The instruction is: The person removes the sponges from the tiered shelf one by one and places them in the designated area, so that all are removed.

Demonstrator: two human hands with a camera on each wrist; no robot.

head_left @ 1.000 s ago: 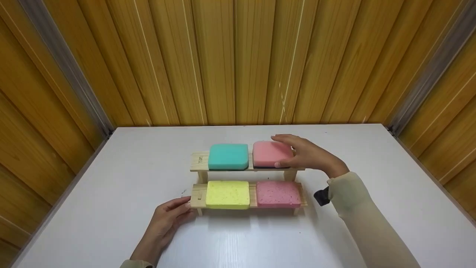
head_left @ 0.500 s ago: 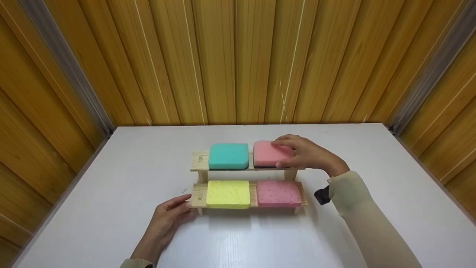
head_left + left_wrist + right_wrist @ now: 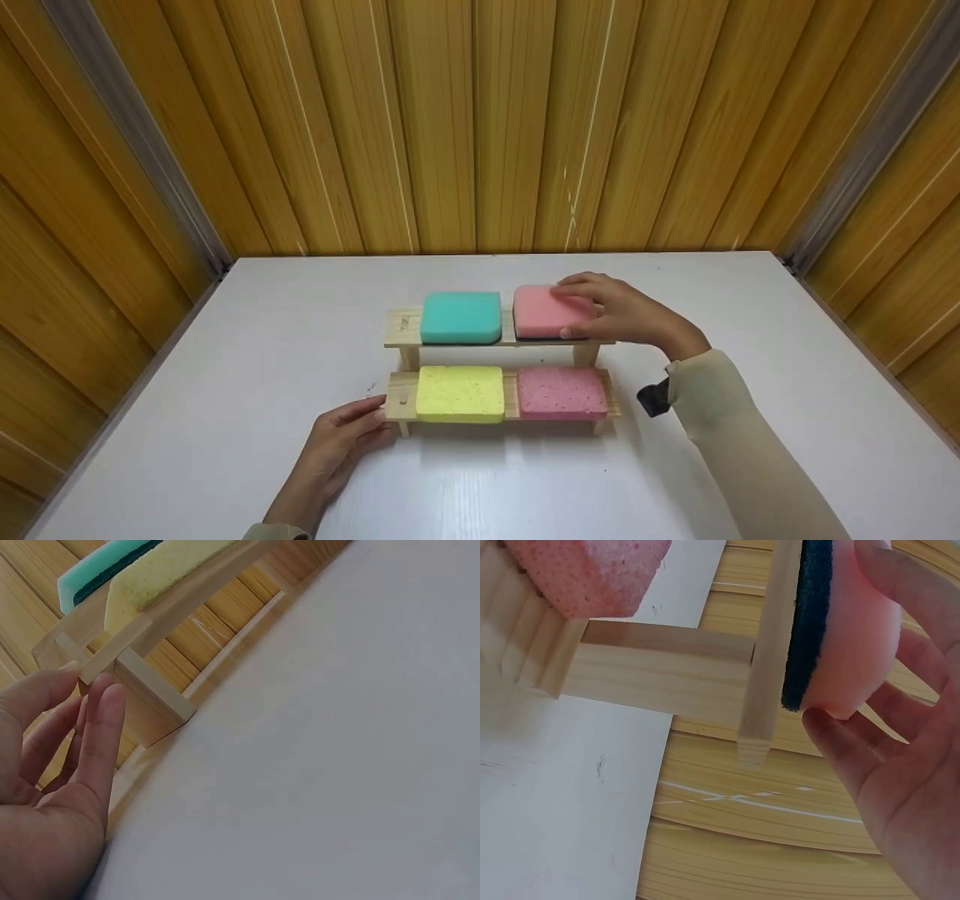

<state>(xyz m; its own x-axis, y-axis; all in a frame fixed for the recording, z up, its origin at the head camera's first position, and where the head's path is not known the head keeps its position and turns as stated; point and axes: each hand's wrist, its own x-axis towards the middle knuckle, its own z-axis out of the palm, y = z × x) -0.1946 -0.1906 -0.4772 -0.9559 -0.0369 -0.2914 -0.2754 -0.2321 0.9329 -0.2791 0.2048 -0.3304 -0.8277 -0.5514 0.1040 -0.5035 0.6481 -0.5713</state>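
Backdrop: yellow-brown wood-grain panels (image 3: pixel 510 127) are standing upright behind and at both sides, with grey corner strips (image 3: pixel 139 142) running down between them.
Surface: a smooth white tabletop (image 3: pixel 187 390) is carrying the whole arrangement.
Stand: a pale wooden two-level stand (image 3: pixel 400 409) is occupying the middle of the tabletop, its rear board rising higher than its front board.
Rear board, right: a smooth light-pink rectangular sponge with a dark scouring layer underneath (image 3: pixel 541 321) is sitting at the board's right part; whether its underside is touching the wood all along, the views are not showing clearly.
Rear board, left: a turquoise rectangular sponge with a dark underside (image 3: pixel 460 316) is lying flat, just beside the light-pink one.
Front board, left: a yellow porous rectangular sponge (image 3: pixel 460 394) is lying flat.
Front board, right: a deeper-pink porous rectangular sponge (image 3: pixel 562 392) is lying flat.
Right hand: the right hand (image 3: pixel 628 309) is gripping the light-pink sponge, thumb at the near edge and fingers over the far side.
Left hand: the left hand (image 3: pixel 341 439) is pinching the front board's left end between thumb and fingers.
Clothing: beige sleeves (image 3: pixel 716 401) are covering both forearms.
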